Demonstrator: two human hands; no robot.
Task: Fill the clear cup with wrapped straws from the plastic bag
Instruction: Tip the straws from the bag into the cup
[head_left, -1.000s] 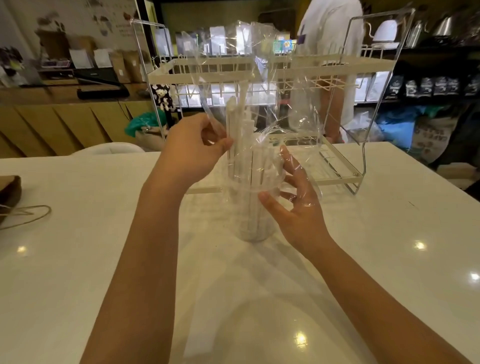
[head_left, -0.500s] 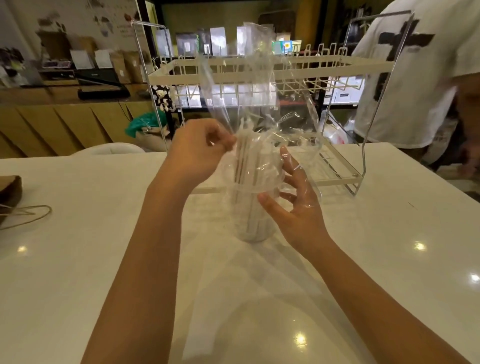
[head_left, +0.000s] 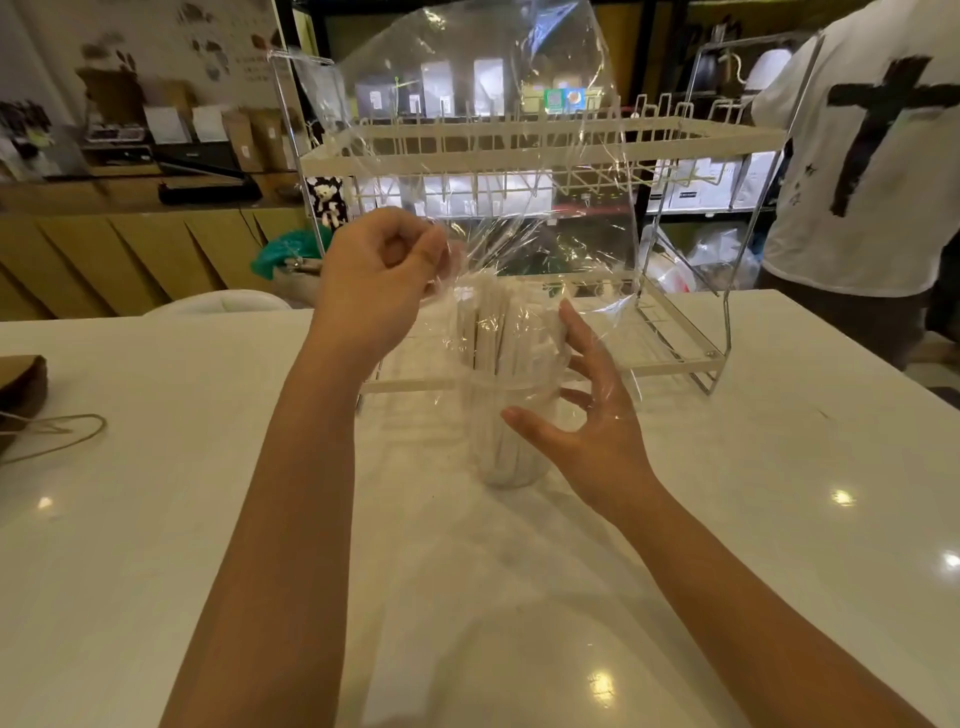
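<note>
The left hand (head_left: 382, 270) is curled into a loose fist, thumb and fingers pinching a gathered edge of the plastic bag (head_left: 483, 140), and that clear film rises from the pinch, wide and crinkled, high above the table. The right hand (head_left: 582, 410) is spread, fingers splayed and thumb reaching forward, cupped against the side of the clear cup (head_left: 506, 431) with a layer of the bag's film draped over the fingers; whether the palm actually presses the cup or just hovers beside it, I cannot tell. Between the two hands stands the cup, upright on the white table (head_left: 727, 519), packed with wrapped straws (head_left: 498, 332) in white paper sleeves, their tops poking well above the rim and leaning slightly to the right. The lower part of the bag hangs around those straw tops. Just behind the cup sits a two-level wire rack (head_left: 545, 150) with cream-coloured trays and chrome legs, seen partly through the film. Off at the left edge of the table lies a brown paper bag (head_left: 21, 384) with a string handle looped beside it. At the far right, a person in a white shirt (head_left: 872, 156) with a black cross printed on it stands beyond the table. A wooden counter and shelves of packaged goods fill the background.
</note>
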